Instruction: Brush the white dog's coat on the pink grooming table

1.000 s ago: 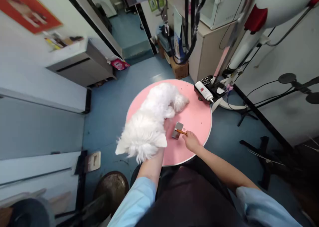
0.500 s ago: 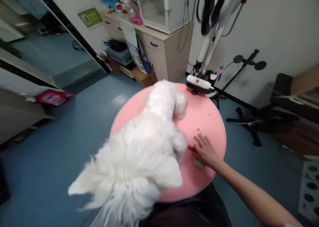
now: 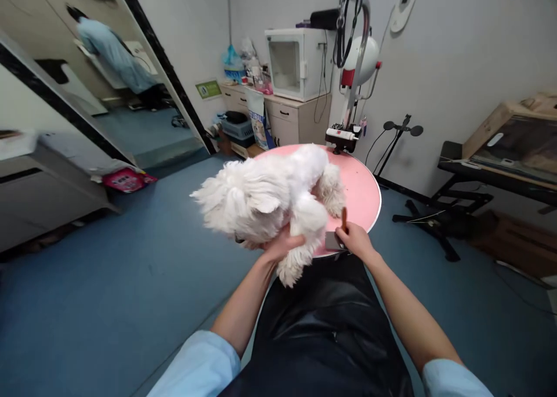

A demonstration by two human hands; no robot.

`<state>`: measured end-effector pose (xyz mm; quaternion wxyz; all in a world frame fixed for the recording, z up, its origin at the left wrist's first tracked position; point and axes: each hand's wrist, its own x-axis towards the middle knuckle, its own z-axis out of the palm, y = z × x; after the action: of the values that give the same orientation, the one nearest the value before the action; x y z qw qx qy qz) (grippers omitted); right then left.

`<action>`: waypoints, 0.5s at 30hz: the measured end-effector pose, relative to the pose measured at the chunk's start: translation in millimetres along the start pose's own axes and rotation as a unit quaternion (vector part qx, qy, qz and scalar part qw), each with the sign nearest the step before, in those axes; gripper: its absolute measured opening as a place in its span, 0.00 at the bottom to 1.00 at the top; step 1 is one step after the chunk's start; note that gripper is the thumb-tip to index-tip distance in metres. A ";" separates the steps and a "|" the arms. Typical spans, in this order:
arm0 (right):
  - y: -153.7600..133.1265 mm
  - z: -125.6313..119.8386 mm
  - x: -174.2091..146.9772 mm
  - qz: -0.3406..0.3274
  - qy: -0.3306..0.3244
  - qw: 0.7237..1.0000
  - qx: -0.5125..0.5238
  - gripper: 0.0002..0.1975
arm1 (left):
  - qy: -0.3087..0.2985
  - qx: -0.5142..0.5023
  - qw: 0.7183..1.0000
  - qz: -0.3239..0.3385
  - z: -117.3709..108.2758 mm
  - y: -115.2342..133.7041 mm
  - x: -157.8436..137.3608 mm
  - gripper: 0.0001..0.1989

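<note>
A fluffy white dog (image 3: 278, 182) is on the round pink table (image 3: 363, 194), its head turned to the left side. One shaggy front leg (image 3: 296, 263) hangs over the table's near edge. My left hand (image 3: 281, 246) is closed around the upper part of that leg, below the dog's head; some of its fingers are hidden in fur. Just right of the leg, my right hand (image 3: 357, 240) grips a slicker brush (image 3: 334, 241) with a brown handle and a flat grey head. The brush is low by the table edge, beside the leg.
A grooming arm (image 3: 359, 66) rises behind the table, with a white bottle (image 3: 342, 134) at its base. Behind stand a cabinet (image 3: 285, 115) and a white glass-fronted box (image 3: 300, 66). A black stand (image 3: 429, 234) is on the right. A mirror (image 3: 152, 112) shows a person bending.
The dog's head has swung up and away to the left. My left hand has come into view on its leg. My right hand, earlier low over the tabletop, now holds the slicker brush.
</note>
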<state>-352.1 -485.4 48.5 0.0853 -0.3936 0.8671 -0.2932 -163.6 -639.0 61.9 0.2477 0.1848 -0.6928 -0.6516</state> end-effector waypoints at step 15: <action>-73.8 -34.5 7.3 -0.166 0.010 0.921 0.353 0.12 | 0.010 0.098 0.995 0.006 7.3 -1.1 -43.1 0.31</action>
<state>-323.3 -513.8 119.7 0.1601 -0.4731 0.6308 -0.5938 -133.1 -608.2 56.2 0.2391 0.2105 -0.7518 -0.5774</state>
